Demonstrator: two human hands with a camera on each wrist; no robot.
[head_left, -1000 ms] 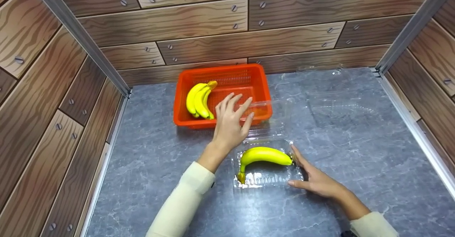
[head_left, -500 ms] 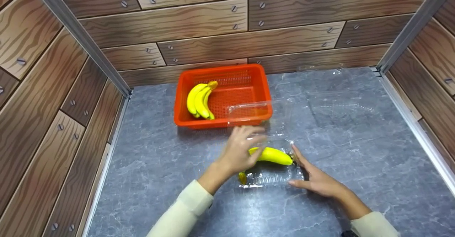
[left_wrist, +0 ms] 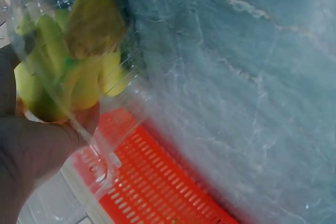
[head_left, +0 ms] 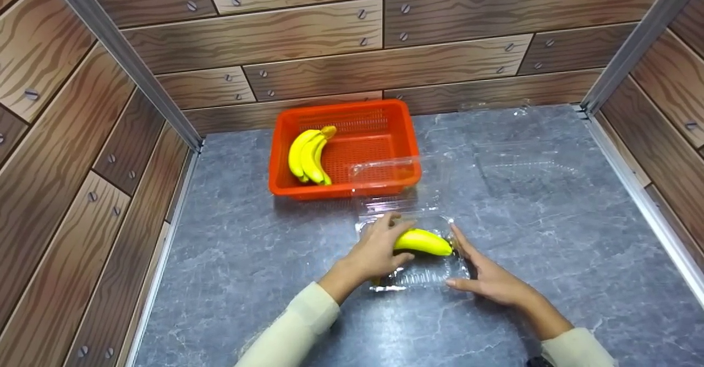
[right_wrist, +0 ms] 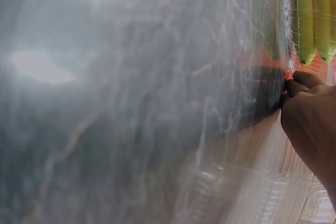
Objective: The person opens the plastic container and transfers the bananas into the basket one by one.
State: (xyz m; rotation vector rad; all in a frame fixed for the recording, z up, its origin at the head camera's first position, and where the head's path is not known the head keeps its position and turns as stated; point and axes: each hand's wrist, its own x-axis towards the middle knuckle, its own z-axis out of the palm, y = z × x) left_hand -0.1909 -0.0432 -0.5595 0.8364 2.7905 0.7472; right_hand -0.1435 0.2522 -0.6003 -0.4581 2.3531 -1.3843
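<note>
In the head view a bunch of yellow bananas (head_left: 423, 243) lies in the base of an open clear plastic clamshell container (head_left: 426, 281). Its transparent lid (head_left: 396, 171) is folded back over the front of the red basket. My left hand (head_left: 377, 251) grips the bunch from the left, thumb on the near side and fingers over the far side, hiding the stem end. The left wrist view shows the brown stem (left_wrist: 94, 19) and the thumb against the fruit through the plastic. My right hand (head_left: 492, 279) holds the container's right end, thumb and fingers spread along it.
The red plastic basket (head_left: 344, 191) stands near the back wall, with another bunch of bananas (head_left: 311, 155) at its left side. More clear plastic containers (head_left: 531, 163) lie at the back right on the grey marbled table (head_left: 231, 257). Wood-patterned walls enclose the table.
My left hand has come down from near the lid, toward me, onto the bananas and now grips them. The lid stays folded back. My right hand has kept its place at the container.
</note>
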